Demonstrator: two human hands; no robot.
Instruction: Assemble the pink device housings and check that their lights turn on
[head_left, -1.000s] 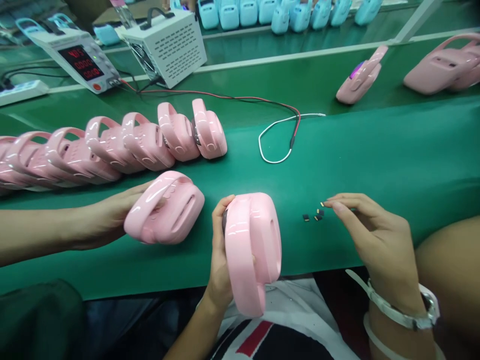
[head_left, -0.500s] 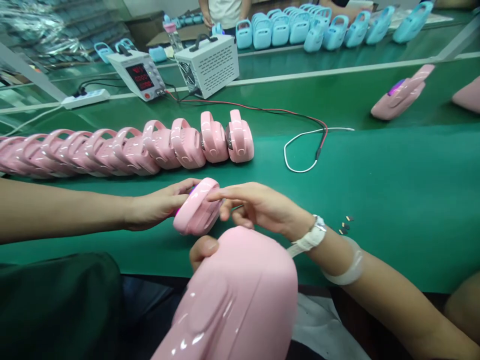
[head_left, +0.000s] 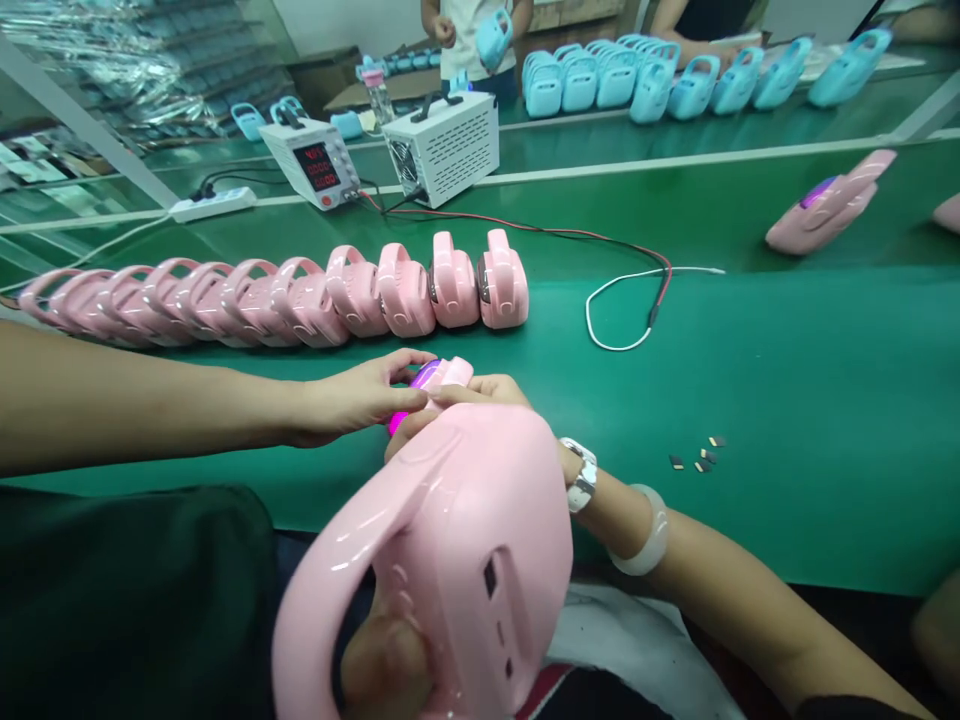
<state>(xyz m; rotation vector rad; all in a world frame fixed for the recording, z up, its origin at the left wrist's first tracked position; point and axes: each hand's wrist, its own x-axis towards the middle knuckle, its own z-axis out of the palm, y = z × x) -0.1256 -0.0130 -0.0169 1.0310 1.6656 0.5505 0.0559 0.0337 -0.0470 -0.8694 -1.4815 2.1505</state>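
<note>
1. The pink handled speaker (head_left: pixel 457 540) sits close to the camera above the lap, gripped low down by the left hand (head_left: pixel 386 665), fingers curled around its loop handle.
2. Its glossy, rigid plastic shell looks light and slippery; the handle seems the surest hold.
3. The right hand (head_left: pixel 480 395) reaches a second pink speaker (head_left: pixel 435 385) on the green table (head_left: pixel 787 400), alongside a co-worker's hand (head_left: pixel 352 400); the near speaker hides the right fingers, so I cannot tell their state.

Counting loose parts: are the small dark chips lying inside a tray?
No, the small dark chips lie loose on the bare green mat.
</note>
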